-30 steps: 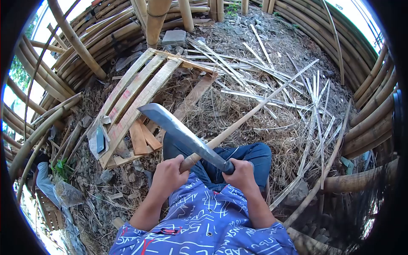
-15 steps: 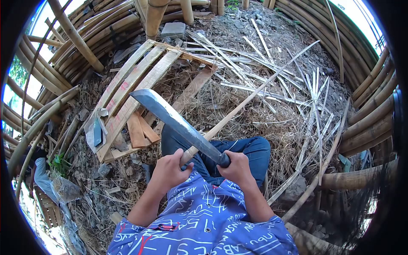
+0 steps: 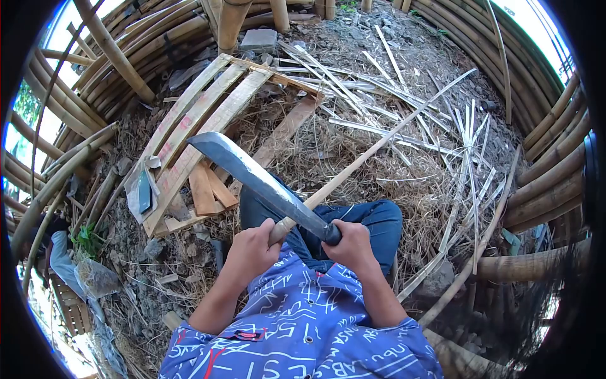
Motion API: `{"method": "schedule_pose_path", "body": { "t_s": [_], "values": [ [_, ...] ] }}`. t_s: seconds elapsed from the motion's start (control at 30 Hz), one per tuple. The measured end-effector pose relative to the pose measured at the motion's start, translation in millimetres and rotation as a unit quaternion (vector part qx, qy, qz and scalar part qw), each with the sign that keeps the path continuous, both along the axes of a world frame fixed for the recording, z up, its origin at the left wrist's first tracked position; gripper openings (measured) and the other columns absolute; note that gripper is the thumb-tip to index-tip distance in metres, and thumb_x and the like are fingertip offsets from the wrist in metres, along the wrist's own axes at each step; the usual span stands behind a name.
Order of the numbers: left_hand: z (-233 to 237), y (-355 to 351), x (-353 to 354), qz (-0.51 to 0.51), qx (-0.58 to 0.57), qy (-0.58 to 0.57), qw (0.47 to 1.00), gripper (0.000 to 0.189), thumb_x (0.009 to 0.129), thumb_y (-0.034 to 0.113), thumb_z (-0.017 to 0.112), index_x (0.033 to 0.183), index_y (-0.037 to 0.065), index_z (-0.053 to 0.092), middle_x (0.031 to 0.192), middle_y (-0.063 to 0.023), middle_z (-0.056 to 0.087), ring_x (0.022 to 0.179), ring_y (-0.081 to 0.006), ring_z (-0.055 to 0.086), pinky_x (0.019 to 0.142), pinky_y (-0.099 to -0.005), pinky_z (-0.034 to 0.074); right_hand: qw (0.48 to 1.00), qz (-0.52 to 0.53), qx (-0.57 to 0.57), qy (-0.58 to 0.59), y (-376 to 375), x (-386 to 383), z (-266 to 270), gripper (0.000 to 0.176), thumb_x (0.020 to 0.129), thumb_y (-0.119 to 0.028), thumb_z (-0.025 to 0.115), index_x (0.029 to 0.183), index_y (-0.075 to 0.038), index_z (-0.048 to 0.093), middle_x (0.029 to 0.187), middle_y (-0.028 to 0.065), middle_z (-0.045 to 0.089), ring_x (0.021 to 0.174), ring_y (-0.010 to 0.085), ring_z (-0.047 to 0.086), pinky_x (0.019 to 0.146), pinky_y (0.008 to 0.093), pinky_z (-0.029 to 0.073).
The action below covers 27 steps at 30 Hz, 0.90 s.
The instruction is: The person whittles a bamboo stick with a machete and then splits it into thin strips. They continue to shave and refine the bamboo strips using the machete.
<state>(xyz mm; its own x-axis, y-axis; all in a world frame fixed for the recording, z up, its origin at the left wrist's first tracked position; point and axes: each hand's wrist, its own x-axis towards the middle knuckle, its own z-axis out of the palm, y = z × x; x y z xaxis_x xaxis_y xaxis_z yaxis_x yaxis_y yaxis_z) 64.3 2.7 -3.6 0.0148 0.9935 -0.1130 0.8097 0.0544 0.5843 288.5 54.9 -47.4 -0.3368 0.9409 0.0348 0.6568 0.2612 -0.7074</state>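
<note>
My left hand (image 3: 254, 252) is wrapped round the near end of a long, thin bamboo stick (image 3: 360, 161), which slants up and to the right. In my right hand (image 3: 351, 244) is the dark handle of a large machete (image 3: 255, 179). Its broad blade points up and to the left, lying across the stick just beyond my hands, above my crossed legs (image 3: 384, 224). Whether blade and stick touch is hard to tell.
A slatted wooden pallet (image 3: 196, 126) lies ahead on the left, with a dark object on plastic (image 3: 144, 192) at its edge. Thin split strips (image 3: 468, 151) litter the ground on the right. Bamboo poles (image 3: 549, 183) stand around. Someone's light-coloured clothed limb (image 3: 61, 256) shows far left.
The stick's far end has dropped slightly. The machete tip has shifted a little to the left, and my right hand has moved slightly upward. Both grips stay the same.
</note>
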Motion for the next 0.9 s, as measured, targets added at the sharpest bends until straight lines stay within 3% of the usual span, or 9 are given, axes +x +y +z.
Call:
{"method": "schedule_pose_path", "body": {
  "t_s": [0.4, 0.47, 0.67, 0.7, 0.83, 0.9],
  "values": [
    [4.4, -4.2, 0.8, -0.015, 0.01, -0.031, 0.999, 0.021, 0.081, 0.016, 0.064, 0.088, 0.002, 0.049, 0.069, -0.0239, 0.06, 0.071, -0.0444, 0.06, 0.064, -0.0515, 0.048, 0.997, -0.063, 0.037, -0.015, 26.3, 18.3, 3.8, 0.018, 0.065, -0.024, 0.071, 0.076, -0.01, 0.066, 0.068, 0.0168, 0.065, 0.068, 0.0377, 0.065, 0.064, 0.0447, 0.052],
    [7.3, -7.1, -3.1, -0.005, 0.028, -0.026, 0.999, 0.019, 0.081, 0.014, 0.063, 0.087, 0.002, 0.05, 0.069, -0.0247, 0.059, 0.071, -0.0449, 0.06, 0.063, -0.0515, 0.047, 0.991, -0.12, 0.05, 0.021, 44.4, 34.8, 6.7, 0.014, 0.066, -0.016, 0.069, 0.071, -0.004, 0.063, 0.062, 0.0178, 0.061, 0.063, 0.0379, 0.063, 0.058, 0.0426, 0.049],
    [5.5, -7.5, -6.2, 0.004, 0.021, -0.006, 1.0, 0.019, 0.081, 0.013, 0.063, 0.086, 0.001, 0.051, 0.069, -0.0251, 0.059, 0.069, -0.045, 0.06, 0.061, -0.0507, 0.048, 0.981, -0.183, 0.07, -0.01, 60.3, 60.5, -4.2, 0.014, 0.067, -0.013, 0.065, 0.073, 0.0, 0.063, 0.061, 0.0186, 0.059, 0.061, 0.0375, 0.062, 0.058, 0.0415, 0.048],
    [5.9, -6.3, -5.3, 0.002, 0.024, -0.006, 1.0, 0.019, 0.081, 0.013, 0.063, 0.086, 0.001, 0.051, 0.069, -0.0251, 0.059, 0.069, -0.045, 0.06, 0.061, -0.0507, 0.048, 0.982, -0.187, -0.01, -0.019, 54.2, 55.9, 2.9, 0.018, 0.07, -0.019, 0.069, 0.079, -0.004, 0.067, 0.071, 0.0204, 0.065, 0.073, 0.04, 0.065, 0.067, 0.0458, 0.052],
    [3.2, -4.0, 4.4, -0.016, 0.009, -0.015, 1.0, 0.018, 0.081, 0.013, 0.063, 0.086, 0.001, 0.051, 0.069, -0.0246, 0.059, 0.07, -0.0447, 0.06, 0.062, -0.0503, 0.048, 0.989, -0.143, 0.009, 0.033, 24.9, 33.3, -18.1, 0.019, 0.068, -0.022, 0.071, 0.077, -0.007, 0.065, 0.07, 0.0183, 0.065, 0.071, 0.039, 0.065, 0.065, 0.0462, 0.051],
    [3.5, -3.3, 3.8, -0.03, 0.008, -0.017, 0.999, 0.018, 0.08, 0.013, 0.063, 0.086, 0.001, 0.05, 0.069, -0.0245, 0.059, 0.07, -0.0446, 0.06, 0.062, -0.0501, 0.048, 0.998, -0.053, 0.017, -0.014, 16.1, 25.6, -11.7, 0.019, 0.065, -0.025, 0.073, 0.074, -0.011, 0.063, 0.067, 0.0151, 0.065, 0.07, 0.0373, 0.065, 0.062, 0.0462, 0.05]
  ]
}}
